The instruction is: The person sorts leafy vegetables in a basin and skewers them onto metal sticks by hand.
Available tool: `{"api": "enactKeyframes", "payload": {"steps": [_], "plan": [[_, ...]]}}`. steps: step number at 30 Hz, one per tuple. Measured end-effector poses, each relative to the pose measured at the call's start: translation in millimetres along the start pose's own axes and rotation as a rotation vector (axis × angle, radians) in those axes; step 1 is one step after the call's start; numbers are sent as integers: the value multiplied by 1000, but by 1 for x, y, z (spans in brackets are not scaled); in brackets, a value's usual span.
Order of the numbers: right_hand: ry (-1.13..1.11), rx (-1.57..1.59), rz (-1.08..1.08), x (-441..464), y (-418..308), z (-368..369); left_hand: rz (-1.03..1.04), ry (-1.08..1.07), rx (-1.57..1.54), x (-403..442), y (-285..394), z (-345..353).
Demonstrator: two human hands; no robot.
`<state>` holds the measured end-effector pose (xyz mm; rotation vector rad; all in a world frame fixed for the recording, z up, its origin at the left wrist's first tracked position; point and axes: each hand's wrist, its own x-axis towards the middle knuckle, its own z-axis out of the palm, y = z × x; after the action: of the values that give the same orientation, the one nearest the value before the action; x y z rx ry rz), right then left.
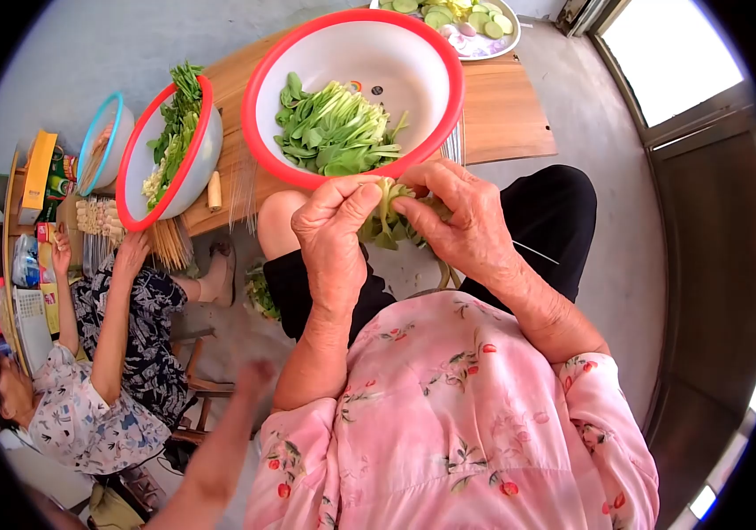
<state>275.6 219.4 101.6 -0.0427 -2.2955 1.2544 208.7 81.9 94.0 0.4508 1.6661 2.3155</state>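
Both of my hands meet just below the near rim of a large white bowl [265,132] with a red rim. Leafy green stalks [334,128] lie inside that bowl. My left hand [336,225] pinches the pale top of a green leafy vegetable [387,231] between thumb and fingers. From the other side, my right hand [457,216] pinches the same vegetable. Its leaves hang down between the hands, over my lap, partly hidden by the fingers.
A wooden table [506,106] carries a plate of sliced vegetables [484,46], another red-rimmed bowl [197,168], a blue-rimmed bowl [120,146] and skewers [170,243]. A person [100,406] sits at left; another person's arm [219,446] reaches in below. A door [705,247] stands right.
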Motion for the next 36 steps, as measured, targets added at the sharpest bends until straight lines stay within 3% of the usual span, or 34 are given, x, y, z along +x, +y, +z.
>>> {"api": "enactKeyframes", "payload": {"steps": [9,26,36], "plan": [[-31,33,125,7,10,1,-77,-7,26,11,-18,-1],[-31,56,132,2,22,4,-80,-63,83,20,-26,-2],[-103,115,286,-15,34,-7,-128,54,-30,21,-31,-9]]}}
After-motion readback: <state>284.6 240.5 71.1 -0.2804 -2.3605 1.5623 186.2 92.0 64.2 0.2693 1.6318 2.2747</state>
